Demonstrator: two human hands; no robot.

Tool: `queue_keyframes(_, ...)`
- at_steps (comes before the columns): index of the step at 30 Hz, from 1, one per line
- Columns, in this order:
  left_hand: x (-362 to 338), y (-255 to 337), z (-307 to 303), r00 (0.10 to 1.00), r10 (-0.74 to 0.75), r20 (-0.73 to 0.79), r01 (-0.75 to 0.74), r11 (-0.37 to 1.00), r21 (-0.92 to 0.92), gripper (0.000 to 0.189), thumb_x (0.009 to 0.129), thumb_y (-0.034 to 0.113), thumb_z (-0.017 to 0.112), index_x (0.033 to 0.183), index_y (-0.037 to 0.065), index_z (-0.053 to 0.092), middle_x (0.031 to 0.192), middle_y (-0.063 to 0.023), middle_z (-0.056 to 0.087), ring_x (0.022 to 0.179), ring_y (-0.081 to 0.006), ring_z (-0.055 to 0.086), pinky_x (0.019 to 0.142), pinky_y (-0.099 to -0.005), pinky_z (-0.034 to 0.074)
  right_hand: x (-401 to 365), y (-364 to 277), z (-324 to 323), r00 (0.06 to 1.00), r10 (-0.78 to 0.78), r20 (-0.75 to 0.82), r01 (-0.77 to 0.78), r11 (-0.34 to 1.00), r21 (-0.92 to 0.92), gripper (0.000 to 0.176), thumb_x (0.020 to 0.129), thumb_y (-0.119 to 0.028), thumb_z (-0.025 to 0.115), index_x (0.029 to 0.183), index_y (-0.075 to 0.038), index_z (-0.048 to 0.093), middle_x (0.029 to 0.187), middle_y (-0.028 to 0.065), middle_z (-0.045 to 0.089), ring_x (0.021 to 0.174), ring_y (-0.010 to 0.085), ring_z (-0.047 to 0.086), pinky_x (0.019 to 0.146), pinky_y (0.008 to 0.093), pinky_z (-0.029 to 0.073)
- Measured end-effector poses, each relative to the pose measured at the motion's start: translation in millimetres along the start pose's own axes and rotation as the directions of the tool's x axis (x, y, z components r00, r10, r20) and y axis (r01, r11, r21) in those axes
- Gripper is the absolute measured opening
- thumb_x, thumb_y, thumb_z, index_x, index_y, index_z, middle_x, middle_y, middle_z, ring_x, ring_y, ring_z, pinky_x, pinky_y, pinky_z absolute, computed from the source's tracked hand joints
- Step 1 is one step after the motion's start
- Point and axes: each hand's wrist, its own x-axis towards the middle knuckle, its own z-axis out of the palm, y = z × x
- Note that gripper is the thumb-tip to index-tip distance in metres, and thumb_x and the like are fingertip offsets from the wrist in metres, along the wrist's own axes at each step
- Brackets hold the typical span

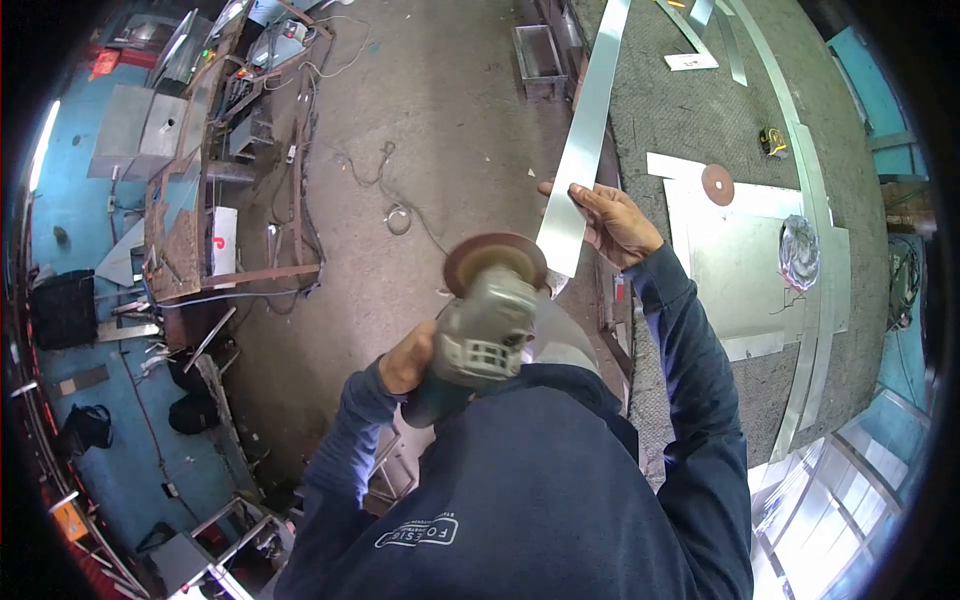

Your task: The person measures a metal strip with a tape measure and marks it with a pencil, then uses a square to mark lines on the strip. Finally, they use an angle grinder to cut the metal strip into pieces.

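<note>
My left hand (pixel 407 358) is wrapped round the body of an angle grinder (pixel 488 325), held in front of my chest. Its brown disc (pixel 470 258) faces away from me and looks blurred. A long, flat sheet-metal strip (pixel 590 125) runs from the top of the view down towards the grinder. My right hand (pixel 618 225) pinches this strip near its lower end, thumb on top and fingers underneath. That end lies just to the right of the disc, close to its edge.
On the right, a textured bench (pixel 655 110) carries flat metal sheets (pixel 740 250), a loose brown disc (pixel 717 185), a tape measure (pixel 772 142) and a crumpled plastic bundle (pixel 799 253). A cable (pixel 425 232) trails over the floor. A cluttered workbench (pixel 180 230) stands left.
</note>
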Motion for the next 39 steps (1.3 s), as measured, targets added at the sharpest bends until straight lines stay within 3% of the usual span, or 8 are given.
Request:
queue_keyframes(3,27,21,3,0.963,0.105,0.248,-0.222,0.832,0.509,0.097,0.085,0.081,0.033,0.113,-0.008,0.058,0.098,-0.0171,0.066,0.086,-0.0237,0.064,0.079,-0.0309,0.052,-3,-6,-11,0.997,-0.001,0.08,0.003,1.0,-0.031,0.037,0.098,-0.023,0.057,0.123,0.004,0.059,0.06,-0.0087,0.053,0.051,-0.0001,0.058,0.049,0.0133,0.056)
queue_keyframes(10,62,57,-4,0.936,-0.145,0.321,-0.124,0.716,0.686,0.104,0.079,0.087,0.029,0.116,-0.006,0.059,0.106,-0.0139,0.065,0.098,-0.0205,0.059,0.086,-0.0325,0.048,-18,-15,-11,0.999,-0.03,0.043,0.03,0.999,-0.019,0.038,0.098,-0.024,0.057,0.123,0.005,0.059,0.057,-0.0097,0.051,0.045,-0.0001,0.056,0.044,0.012,0.054)
queue_keyframes(16,61,76,-9,0.924,-0.038,0.38,-0.252,0.688,0.681,0.09,0.088,0.076,0.033,0.116,-0.006,0.058,0.099,-0.0164,0.066,0.091,-0.0246,0.064,0.081,-0.0329,0.051,-23,-17,-10,0.999,-0.031,0.028,0.031,0.999,-0.008,0.036,0.098,-0.023,0.057,0.122,0.005,0.06,0.056,-0.0107,0.048,0.043,-0.0007,0.053,0.04,0.0121,0.05)
queue_keyframes(18,54,82,-12,0.943,-0.071,0.326,-0.182,0.709,0.681,0.095,0.084,0.081,0.034,0.114,-0.006,0.059,0.102,-0.0149,0.066,0.095,-0.0227,0.062,0.084,-0.033,0.05,-18,-14,-18,0.99,-0.069,0.123,0.063,0.997,0.047,0.022,0.097,-0.016,0.058,0.078,-0.004,0.058,0.104,0.0153,0.069,0.065,0.0068,0.067,0.062,0.0198,0.063)
queue_keyframes(21,46,81,-21,0.963,-0.045,0.267,-0.15,0.734,0.663,0.099,0.08,0.084,0.036,0.113,-0.006,0.06,0.103,-0.0142,0.066,0.096,-0.0212,0.061,0.084,-0.0329,0.05,-8,-8,-31,0.981,-0.047,0.188,0.052,0.998,-0.021,0.02,0.097,-0.017,0.057,0.087,0.0,0.06,0.11,0.0176,0.068,0.071,0.0092,0.069,0.067,0.0209,0.063)
queue_keyframes(25,25,68,-38,0.993,-0.011,0.115,-0.053,0.843,0.535,0.093,0.083,0.078,0.04,0.117,-0.006,0.057,0.099,-0.0121,0.067,0.087,-0.0173,0.065,0.076,-0.0294,0.054,-20,-12,-18,0.993,-0.053,0.106,0.052,0.999,0.014,0.037,0.098,-0.023,0.058,0.121,0.005,0.06,0.063,-0.0064,0.057,0.058,0.001,0.063,0.056,0.0146,0.058)
queue_keyframes(32,3,30,-18,0.996,-0.035,0.084,0.022,0.99,0.143,0.089,0.084,0.076,0.043,0.119,-0.005,0.057,0.095,-0.0121,0.068,0.08,-0.0182,0.068,0.07,-0.0308,0.057,-20,-10,-19,0.993,-0.021,0.115,0.023,1.0,-0.017,0.039,0.098,-0.024,0.058,0.124,0.006,0.057,0.058,-0.0089,0.052,0.054,0.0013,0.062,0.05,0.012,0.055)
queue_keyframes(39,34,-3,-3,0.955,-0.057,0.293,-0.042,0.946,0.321,0.099,0.081,0.081,0.039,0.13,-0.005,0.05,0.12,-0.014,0.061,0.109,-0.0198,0.056,0.094,-0.0319,0.046,-27,-20,5,0.999,-0.02,-0.034,0.02,1.0,-0.016,0.04,0.098,-0.025,0.058,0.123,0.006,0.058,0.064,-0.0059,0.06,0.052,0.0023,0.061,0.045,0.0137,0.054)
